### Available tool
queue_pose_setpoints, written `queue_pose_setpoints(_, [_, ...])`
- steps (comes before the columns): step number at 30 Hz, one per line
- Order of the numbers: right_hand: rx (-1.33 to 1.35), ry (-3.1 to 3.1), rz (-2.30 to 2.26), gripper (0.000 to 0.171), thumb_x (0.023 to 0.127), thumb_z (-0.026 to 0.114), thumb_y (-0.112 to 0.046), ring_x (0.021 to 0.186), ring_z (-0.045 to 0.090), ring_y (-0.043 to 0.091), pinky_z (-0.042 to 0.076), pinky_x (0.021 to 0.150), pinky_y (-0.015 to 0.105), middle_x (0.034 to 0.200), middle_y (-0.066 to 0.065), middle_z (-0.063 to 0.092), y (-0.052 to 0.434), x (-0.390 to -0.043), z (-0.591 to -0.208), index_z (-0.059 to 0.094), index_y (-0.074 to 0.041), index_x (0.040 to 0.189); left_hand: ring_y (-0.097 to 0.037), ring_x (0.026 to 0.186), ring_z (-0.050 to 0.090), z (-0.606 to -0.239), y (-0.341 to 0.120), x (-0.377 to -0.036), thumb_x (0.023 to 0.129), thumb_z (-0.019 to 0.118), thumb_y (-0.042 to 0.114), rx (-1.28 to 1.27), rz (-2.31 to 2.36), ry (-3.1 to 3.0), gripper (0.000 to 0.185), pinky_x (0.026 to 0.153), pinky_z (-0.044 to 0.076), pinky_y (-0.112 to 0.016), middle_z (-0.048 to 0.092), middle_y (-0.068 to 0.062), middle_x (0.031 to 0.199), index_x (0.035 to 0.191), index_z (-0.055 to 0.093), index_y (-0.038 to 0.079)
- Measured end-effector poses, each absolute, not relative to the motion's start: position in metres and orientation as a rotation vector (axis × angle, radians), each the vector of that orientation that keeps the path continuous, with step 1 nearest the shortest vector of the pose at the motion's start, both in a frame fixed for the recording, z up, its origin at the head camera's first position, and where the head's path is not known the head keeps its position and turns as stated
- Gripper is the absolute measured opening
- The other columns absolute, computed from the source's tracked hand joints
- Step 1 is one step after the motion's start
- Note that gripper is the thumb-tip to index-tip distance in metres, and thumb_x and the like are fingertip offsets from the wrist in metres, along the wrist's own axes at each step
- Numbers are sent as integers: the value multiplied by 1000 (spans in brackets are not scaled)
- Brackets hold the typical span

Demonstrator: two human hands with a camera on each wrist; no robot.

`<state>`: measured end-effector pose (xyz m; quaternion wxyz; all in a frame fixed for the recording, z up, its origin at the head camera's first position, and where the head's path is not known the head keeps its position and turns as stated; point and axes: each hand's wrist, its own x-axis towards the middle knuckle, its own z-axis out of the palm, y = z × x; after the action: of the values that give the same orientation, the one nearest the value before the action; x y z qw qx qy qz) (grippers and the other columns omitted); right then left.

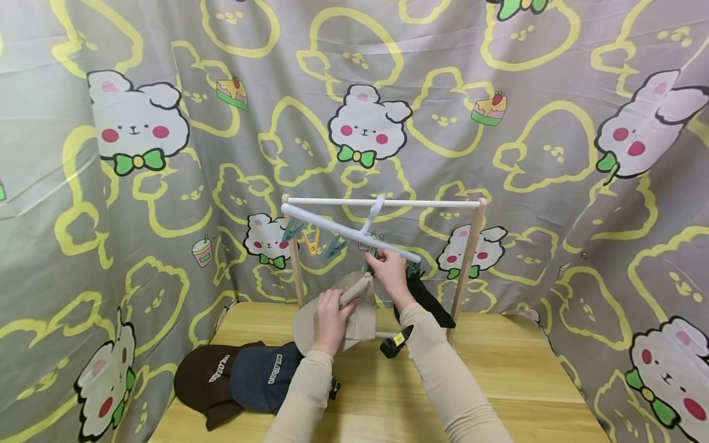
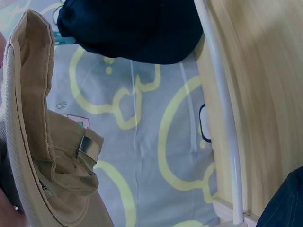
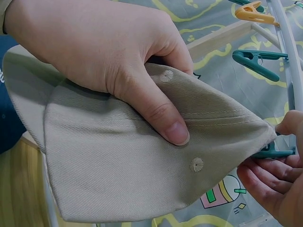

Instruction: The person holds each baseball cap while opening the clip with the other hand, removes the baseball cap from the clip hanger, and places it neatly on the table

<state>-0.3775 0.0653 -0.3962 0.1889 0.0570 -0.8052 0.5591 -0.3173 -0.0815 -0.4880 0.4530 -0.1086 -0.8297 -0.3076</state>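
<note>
Holding seen, frame center | beige cap (image 1: 362,320) gripped by left hand (image 1: 330,321), fingers curled | green clip (image 3: 271,153) pinched by right hand (image 1: 391,274)

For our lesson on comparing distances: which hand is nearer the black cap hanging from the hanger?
Right. The right hand is close beside the black cap, pinching a green clip; the left hand is farther left and lower in the head view, gripping the beige cap.
</note>
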Motion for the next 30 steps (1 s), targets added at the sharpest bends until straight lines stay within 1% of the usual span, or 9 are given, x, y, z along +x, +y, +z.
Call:
queue_pose_setpoints(4, [162, -2272, 1577, 36, 87, 70, -26, 45, 59, 9, 49, 47, 24, 52, -2, 53, 66, -377, -396, 47, -11, 63, -20, 70, 52, -488, -82, -318, 76, 80, 35, -269, -753, -2046, 33, 61, 48, -34, 61, -4, 79, 90, 66, 9])
queue_pose_setpoints(16, [162, -2270, 1565, 30, 88, 70, -26, 46, 59, 8, 51, 49, 25, 59, 4, 62, 66, -377, -396, 56, -6, 70, -21, 70, 53, -490, -82, -318, 76, 80, 36, -267, -736, -2049, 34, 62, 48, -35, 62, -5, 80, 90, 66, 9])
queue_pose_setpoints(21, [153, -2275, 1568, 29, 87, 70, -25, 46, 60, 11, 50, 49, 24, 58, 2, 61, 66, -376, -396, 55, -7, 70, -21, 71, 53, -492, -83, -318, 76, 81, 35, -271, -733, -2047, 33, 63, 48, -35, 62, -5, 81, 90, 66, 9])
queue_pose_setpoints(26, [156, -2284, 1556, 31, 87, 70, -27, 49, 63, 18, 47, 48, 23, 57, 1, 60, 67, -376, -396, 54, -8, 68, -21, 72, 53, -494, -85, -318, 77, 80, 36, -267, -747, -2080, 34, 63, 48, -35, 63, -6, 82, 92, 67, 9])
queue_pose_setpoints(28, [159, -2285, 1554, 30, 87, 70, -27, 52, 65, 23, 47, 49, 23, 58, 4, 62, 68, -377, -396, 55, -8, 69, -21, 71, 52, -495, -85, -317, 77, 80, 36, -266, -751, -2088, 34, 63, 48, -35, 62, -6, 82, 92, 66, 9])
queue_pose_setpoints(29, [162, -2283, 1557, 30, 87, 70, -27, 54, 67, 27, 47, 49, 23, 60, 7, 63, 68, -377, -396, 55, -7, 69, -22, 72, 52, -495, -86, -317, 77, 80, 35, -266, -751, -2090, 34, 63, 48, -36, 62, -6, 82, 93, 66, 8])
queue_pose_setpoints(30, [166, -2284, 1559, 30, 87, 70, -27, 55, 67, 28, 47, 49, 23, 62, 11, 65, 68, -377, -396, 56, -7, 69, -22, 71, 52, -495, -86, -317, 78, 79, 35, -267, -751, -2092, 33, 63, 47, -36, 62, -6, 82, 91, 66, 9])
